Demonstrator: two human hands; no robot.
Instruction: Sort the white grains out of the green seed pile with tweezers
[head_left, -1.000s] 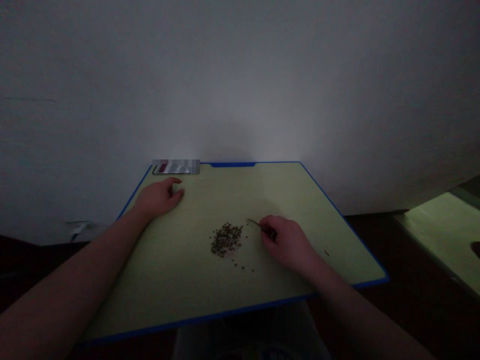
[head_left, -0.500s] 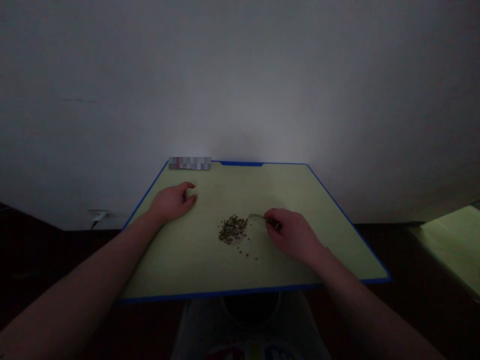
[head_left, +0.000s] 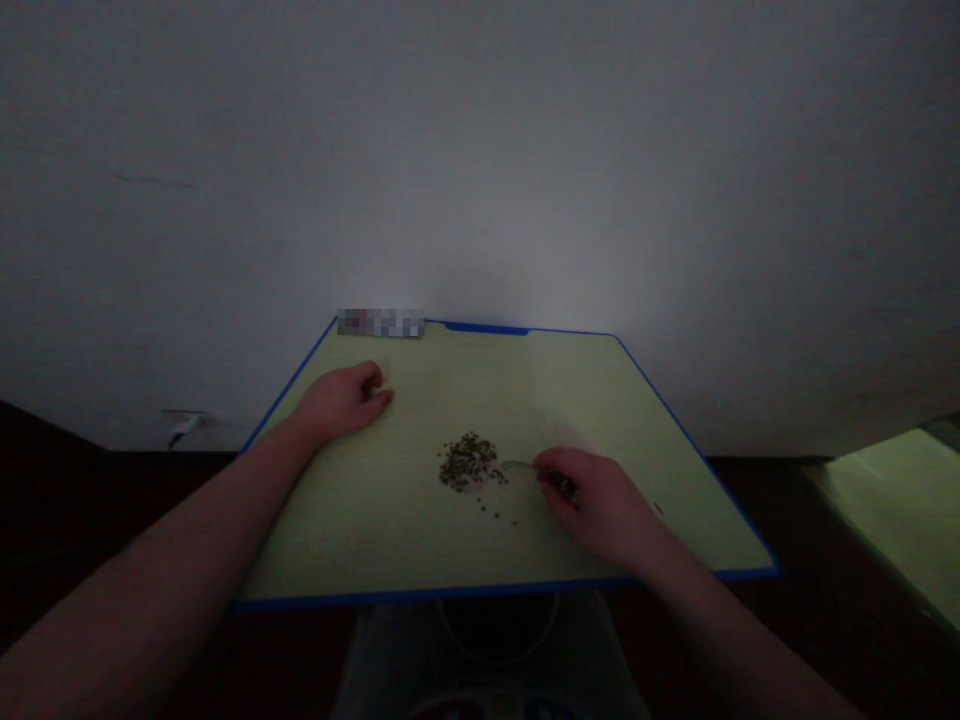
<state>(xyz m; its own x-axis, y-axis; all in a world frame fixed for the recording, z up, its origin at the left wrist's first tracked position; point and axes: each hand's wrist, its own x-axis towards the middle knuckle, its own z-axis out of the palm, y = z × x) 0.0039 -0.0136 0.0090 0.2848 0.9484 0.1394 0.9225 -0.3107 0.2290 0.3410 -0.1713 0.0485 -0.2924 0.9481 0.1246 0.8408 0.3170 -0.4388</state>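
Note:
A loose pile of small dark brown grains [head_left: 466,464] lies near the middle of the pale yellow-green tabletop [head_left: 360,530], with a few strays at its near right. My right hand [head_left: 592,500] is closed around the handle of a thin metal spoon [head_left: 517,466]. The spoon's head points left and reaches the pile's right edge. My left hand [head_left: 343,400] rests on the tabletop to the left of the pile. Its fingers are loosely curled, the thumb stands apart from them, and nothing shows between them.
A blue edging [head_left: 487,328] runs round the table, which stands against a grey wall [head_left: 480,180]. A blurred-out strip [head_left: 381,323] lies at the back left corner. A small dark sliver [head_left: 658,508] is right of my right hand. A dark round container [head_left: 499,630] shows below the front edge.
My right hand and the spoon have moved a little nearer to me. A few grains at the pile's right edge have shifted. My left fingers have curled in more.

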